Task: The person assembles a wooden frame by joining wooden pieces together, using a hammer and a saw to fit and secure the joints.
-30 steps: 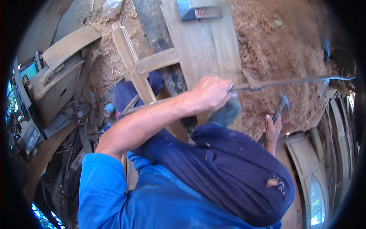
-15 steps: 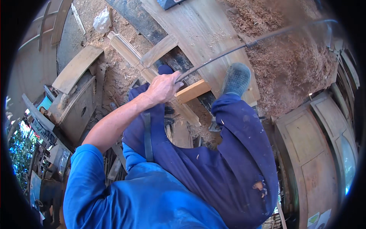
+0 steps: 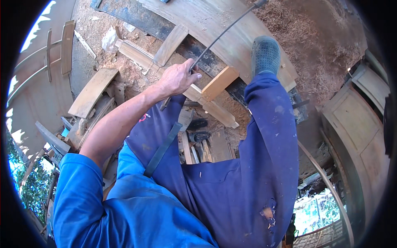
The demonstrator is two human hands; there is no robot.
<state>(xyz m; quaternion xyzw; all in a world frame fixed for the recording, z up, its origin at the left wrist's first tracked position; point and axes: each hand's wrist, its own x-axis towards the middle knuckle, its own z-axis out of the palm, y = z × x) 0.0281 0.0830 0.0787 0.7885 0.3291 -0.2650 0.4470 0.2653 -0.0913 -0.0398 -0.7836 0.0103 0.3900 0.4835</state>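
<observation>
My left hand is closed around a thin dark rod. Its upper length slants away to the upper right, ending in a thicker dark tip at the picture's edge; a short end pokes out below my fist. Just beneath the hand lies a long, pale, shaped wooden piece, with an orange-brown wooden block across it. A short, pale, flat piece of wood rests against its far part. I cannot see my right hand.
My right foot, in a grey clog, stands on a wide plank over a dark beam. Shavings cover the ground at right. Wooden panels stand at far right, beside a curved strip; a curved board is at left.
The rod has swung from pointing right to a steeper slant toward the upper right, and its lower end now shows below my left hand. The view has shifted somewhat.
</observation>
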